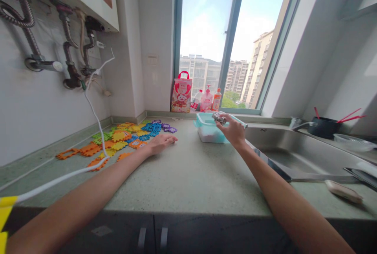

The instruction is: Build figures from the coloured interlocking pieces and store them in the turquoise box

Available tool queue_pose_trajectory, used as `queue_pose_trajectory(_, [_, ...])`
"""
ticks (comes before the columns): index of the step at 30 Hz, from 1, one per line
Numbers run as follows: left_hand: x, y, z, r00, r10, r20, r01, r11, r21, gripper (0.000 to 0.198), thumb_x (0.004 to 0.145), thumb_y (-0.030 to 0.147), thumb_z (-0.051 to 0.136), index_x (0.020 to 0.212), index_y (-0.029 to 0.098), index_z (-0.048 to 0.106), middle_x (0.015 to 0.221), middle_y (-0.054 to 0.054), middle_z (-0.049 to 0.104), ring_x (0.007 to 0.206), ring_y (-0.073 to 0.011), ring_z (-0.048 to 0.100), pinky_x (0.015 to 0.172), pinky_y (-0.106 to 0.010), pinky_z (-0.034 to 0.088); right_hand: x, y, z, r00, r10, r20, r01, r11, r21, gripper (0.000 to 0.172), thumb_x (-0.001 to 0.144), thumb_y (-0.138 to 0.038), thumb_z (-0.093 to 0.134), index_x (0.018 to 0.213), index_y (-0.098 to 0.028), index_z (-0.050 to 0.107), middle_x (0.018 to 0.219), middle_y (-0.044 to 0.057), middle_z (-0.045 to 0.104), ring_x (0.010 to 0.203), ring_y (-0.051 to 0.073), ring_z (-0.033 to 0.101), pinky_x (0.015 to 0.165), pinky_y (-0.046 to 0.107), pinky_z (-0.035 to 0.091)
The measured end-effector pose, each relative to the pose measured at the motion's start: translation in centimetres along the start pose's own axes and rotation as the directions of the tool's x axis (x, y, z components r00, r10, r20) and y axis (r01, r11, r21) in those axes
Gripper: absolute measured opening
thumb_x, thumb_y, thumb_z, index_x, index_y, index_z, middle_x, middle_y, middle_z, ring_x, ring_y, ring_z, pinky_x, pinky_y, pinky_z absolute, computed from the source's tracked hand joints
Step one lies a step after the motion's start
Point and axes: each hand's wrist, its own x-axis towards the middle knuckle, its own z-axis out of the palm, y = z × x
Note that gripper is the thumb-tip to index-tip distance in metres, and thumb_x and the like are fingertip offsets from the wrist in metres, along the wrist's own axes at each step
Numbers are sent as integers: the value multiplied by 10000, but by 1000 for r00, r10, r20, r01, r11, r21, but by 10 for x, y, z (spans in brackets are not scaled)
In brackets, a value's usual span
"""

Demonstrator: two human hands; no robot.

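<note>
Small grey object [219, 118] sits pinched in the closed fingers of my right hand [234, 131], just over the rim of the teal-edged plastic container [207, 134] at my 12 o'clock on the counter [188, 175]. My left hand [160, 143] lies flat, open and empty, at the edge of the coloured foam puzzle pieces [123, 138] at 10 o'clock.

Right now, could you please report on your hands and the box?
Left grip open, flat on counter beside tiles. Right grip holds small object above box. White cable lies across tiles.
</note>
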Motion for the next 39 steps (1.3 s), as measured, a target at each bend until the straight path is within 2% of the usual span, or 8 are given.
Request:
queue_pose_trajectory(12, [1,-9,2,998,53,-14,-54,997,-58,643,1013,666,341,1213,202,739,1159,-86,765,1109,-261,675,969,-324,512,-1,-4,-6,987,-40,158,49,998,-51,472,1016,-562,530,1366,-291,694,1071,90,805,942,305,742,892,427,499])
queue_pose_trajectory(16, [2,-9,2,999,47,-17,-48,998,-36,629,1021,649,342,1216,208,745,1169,-80,766,1122,-264,672,974,-327,503,-1,-1,-4,989,-58,137,67,996,-61,484,1011,-557,544,1368,-271,702,1065,112,801,939,313,740,880,431,517])
queue_pose_trajectory(19, [1,-10,2,999,46,-18,-46,998,-30,614,1024,633,359,1229,203,747,1173,-81,765,1111,-265,676,967,-329,498,-1,-5,-5,985,-168,37,166,985,51,390,1015,-454,556,1278,-240,750,1135,108,791,1052,313,721,948,443,520])
queue_pose_trajectory(21, [1,-11,2,999,47,-16,-48,998,-27,609,1027,633,369,1233,204,749,1185,-81,763,1101,-265,676,962,-330,492,-3,-14,-7,957,-288,-33,289,941,178,316,1015,-355,546,1186,-227,779,1165,97,785,1101,288,705,1011,433,506])
queue_pose_trajectory(23, [1,-11,2,999,47,-16,-47,999,-26,603,1030,641,377,1230,214,753,1208,-76,759,1091,-261,675,956,-328,487,-10,-28,-7,911,-410,-37,400,860,316,281,1002,-271,540,1123,-232,790,1134,86,790,1060,251,711,1008,395,514])
queue_pose_trajectory(26, [1,-10,1,998,61,-20,-62,998,-24,603,1035,647,379,1223,214,755,1240,-76,749,1115,-259,667,958,-318,481,-27,-51,-2,825,-554,110,448,762,468,290,956,-188,561,1114,-254,794,1008,60,803,873,198,730,858,313,544])
queue_pose_trajectory(30, [-1,-4,0,997,78,-27,-78,997,-9,609,1036,647,378,1221,204,753,1240,-84,745,1122,-260,663,954,-316,482,-45,-64,13,705,-621,342,391,743,543,291,904,-148,601,1076,-249,813,882,29,804,740,162,728,713,248,503])
queue_pose_trajectory(39, [0,-5,-1,996,85,-35,-84,996,17,625,1035,659,369,1212,199,753,1245,-89,738,1124,-266,656,968,-334,492,-44,-45,29,674,-544,500,262,809,526,270,906,-191,615,1055,-221,838,820,37,804,692,166,712,668,239,483])
